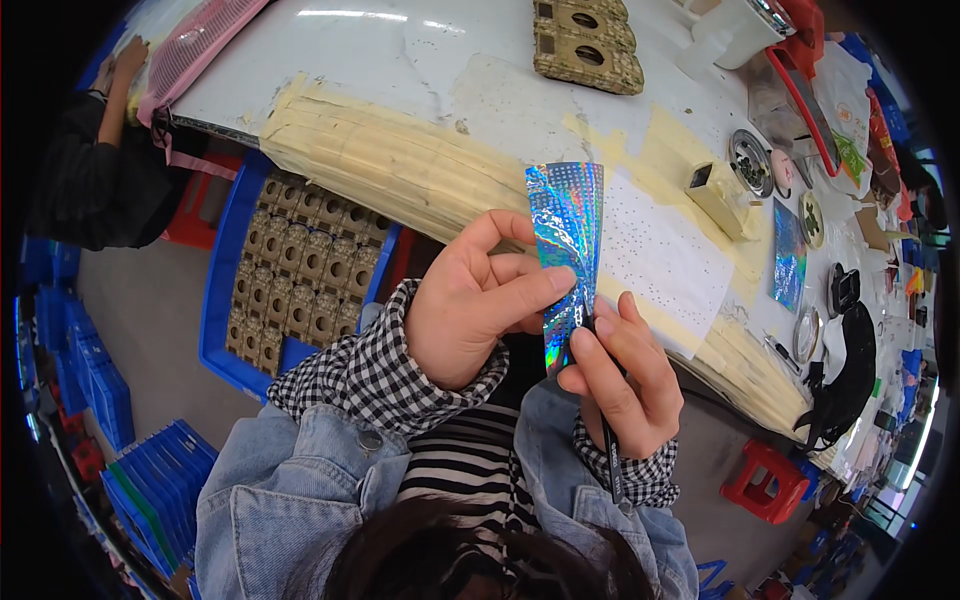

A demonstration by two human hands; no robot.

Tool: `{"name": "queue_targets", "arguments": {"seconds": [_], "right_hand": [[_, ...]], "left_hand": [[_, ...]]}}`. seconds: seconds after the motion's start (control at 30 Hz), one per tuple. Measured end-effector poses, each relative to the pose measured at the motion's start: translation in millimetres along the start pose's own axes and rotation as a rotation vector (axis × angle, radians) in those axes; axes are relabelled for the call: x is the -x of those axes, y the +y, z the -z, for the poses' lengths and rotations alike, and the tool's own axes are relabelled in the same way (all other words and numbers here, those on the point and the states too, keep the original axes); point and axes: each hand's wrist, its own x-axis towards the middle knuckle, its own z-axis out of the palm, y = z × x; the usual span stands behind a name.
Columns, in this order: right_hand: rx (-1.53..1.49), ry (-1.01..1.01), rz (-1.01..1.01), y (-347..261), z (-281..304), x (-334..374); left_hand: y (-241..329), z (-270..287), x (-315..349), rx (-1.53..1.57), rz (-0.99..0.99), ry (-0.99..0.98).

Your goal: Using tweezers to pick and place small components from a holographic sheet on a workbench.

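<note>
A shiny holographic strip of sticker sheet (567, 215), covered in rows of small marks, is held upright before me. My left hand (462, 305) pinches it between thumb and fingers along its left side. In my right hand (632, 385) is a slim black tool (611, 462) that looks like tweezers, its shaft running down past the palm. Its tip is close to the strip's lower right edge; whether it touches cannot be made out. Beyond my hands, a white paper (668, 262) dotted with small dark specks lies on the table.
Camouflage-patterned cases (588, 50) lie on the white table (420, 55), and more fill a blue crate (222, 310) at left. A yellow box (722, 200), dishes and another holographic sheet (788, 255) stand right. A red stool (765, 482) is below. Another person's arm (118, 95) shows far left.
</note>
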Motion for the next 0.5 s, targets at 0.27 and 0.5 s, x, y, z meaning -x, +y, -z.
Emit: {"name": "queue_targets", "arguments": {"seconds": [0.27, 0.5], "right_hand": [[-0.011, 0.015, -0.024, -1.6, 0.6, 0.8], [-0.019, -0.003, -0.035, -2.8, 2.1, -0.6]], "left_hand": [[-0.4, 0.0, -0.2, -0.007, -0.004, 0.003], [0.4, 0.0, 0.7, -0.037, -0.016, 0.014]]}}
